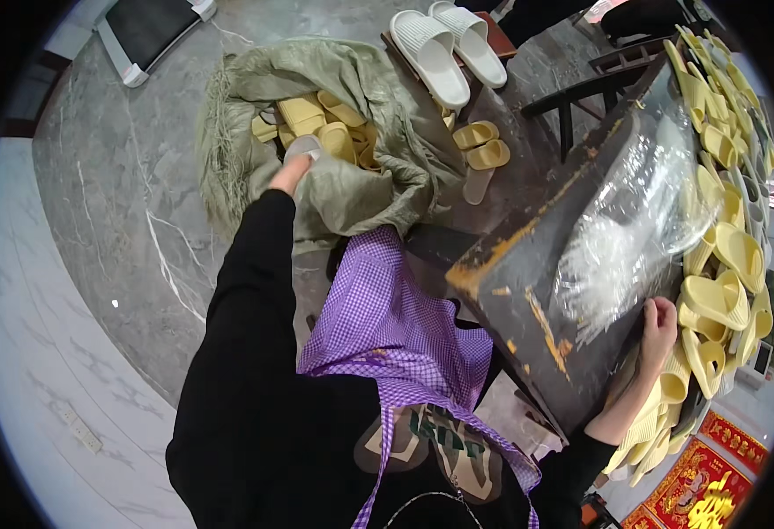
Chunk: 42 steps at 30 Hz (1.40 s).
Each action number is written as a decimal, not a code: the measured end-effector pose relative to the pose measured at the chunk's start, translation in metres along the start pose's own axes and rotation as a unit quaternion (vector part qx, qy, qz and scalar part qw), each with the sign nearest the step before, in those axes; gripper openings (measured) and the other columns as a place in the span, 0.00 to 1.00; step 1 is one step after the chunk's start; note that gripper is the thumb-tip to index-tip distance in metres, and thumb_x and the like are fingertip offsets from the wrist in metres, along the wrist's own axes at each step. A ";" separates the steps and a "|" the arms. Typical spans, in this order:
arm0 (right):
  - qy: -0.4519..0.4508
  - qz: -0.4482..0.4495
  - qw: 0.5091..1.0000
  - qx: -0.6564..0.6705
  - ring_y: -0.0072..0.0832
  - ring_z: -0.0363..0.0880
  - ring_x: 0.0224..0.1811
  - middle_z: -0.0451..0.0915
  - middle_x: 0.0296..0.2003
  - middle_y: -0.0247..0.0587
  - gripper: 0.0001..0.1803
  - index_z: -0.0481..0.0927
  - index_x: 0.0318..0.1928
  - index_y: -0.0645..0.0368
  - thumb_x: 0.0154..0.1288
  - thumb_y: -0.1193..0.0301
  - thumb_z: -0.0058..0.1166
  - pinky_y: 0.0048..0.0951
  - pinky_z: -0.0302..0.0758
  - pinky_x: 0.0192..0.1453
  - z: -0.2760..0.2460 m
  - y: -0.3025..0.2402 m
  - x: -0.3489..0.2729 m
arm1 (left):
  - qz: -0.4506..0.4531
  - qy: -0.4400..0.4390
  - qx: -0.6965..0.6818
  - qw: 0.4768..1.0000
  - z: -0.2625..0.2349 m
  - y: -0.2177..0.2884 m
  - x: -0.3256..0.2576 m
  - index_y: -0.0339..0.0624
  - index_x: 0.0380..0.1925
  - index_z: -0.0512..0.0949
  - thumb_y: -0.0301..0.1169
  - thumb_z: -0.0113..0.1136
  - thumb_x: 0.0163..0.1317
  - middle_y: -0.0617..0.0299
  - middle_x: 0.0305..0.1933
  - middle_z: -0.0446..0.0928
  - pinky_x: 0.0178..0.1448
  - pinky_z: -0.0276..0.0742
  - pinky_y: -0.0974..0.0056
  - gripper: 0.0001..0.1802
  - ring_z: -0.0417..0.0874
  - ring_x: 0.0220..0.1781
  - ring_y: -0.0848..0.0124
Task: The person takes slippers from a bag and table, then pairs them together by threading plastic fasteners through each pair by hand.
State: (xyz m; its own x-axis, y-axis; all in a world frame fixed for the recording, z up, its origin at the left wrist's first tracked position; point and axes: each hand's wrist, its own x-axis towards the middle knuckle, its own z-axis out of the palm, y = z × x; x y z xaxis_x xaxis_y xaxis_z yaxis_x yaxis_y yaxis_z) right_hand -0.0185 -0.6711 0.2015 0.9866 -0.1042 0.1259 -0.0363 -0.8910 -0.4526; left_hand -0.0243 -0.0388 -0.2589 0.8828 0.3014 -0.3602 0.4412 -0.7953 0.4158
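My left hand (292, 175) reaches to the near-left rim of an open green woven sack (334, 212). It grips a pale grey slipper (303, 148); most of the fingers are hidden behind it. Several yellow slippers (338, 141) lie jumbled inside the sack. On the right, my right hand (658, 328) rests at the dark worn table (528, 264), fingers curled; whether anything is in them cannot be seen. Just beyond those fingers lies a heap of clear plastic bags (612, 229). Close beside that hand, yellow slippers (713, 304) are piled along the table's right side.
White slippers (431, 55) sit on a small brown stool beyond the sack. A few yellow slippers (482, 150) lie on the grey floor between sack and table. A purple checked apron (378, 300) covers my lap. A black-topped frame (151, 31) stands far left.
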 end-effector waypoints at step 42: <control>-0.001 0.006 1.000 0.030 0.14 0.66 0.28 0.72 0.25 0.27 0.06 0.75 0.34 0.63 0.59 0.74 0.54 0.16 0.66 0.33 -0.001 -0.008 -0.001 | -0.194 0.150 -0.034 0.969 0.025 0.046 -0.051 0.42 0.29 0.80 0.39 0.53 0.51 0.50 0.32 0.79 0.44 0.68 0.49 0.13 0.80 0.39 0.54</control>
State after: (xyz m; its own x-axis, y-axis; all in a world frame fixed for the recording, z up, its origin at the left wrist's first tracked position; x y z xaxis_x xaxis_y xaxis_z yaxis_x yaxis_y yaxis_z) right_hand -0.0189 -0.6637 0.2057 0.9864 -0.1143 0.1181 -0.0392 -0.8613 -0.5065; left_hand -0.0531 -0.1038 -0.2423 0.6512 0.7177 -0.2466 0.7497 -0.5581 0.3556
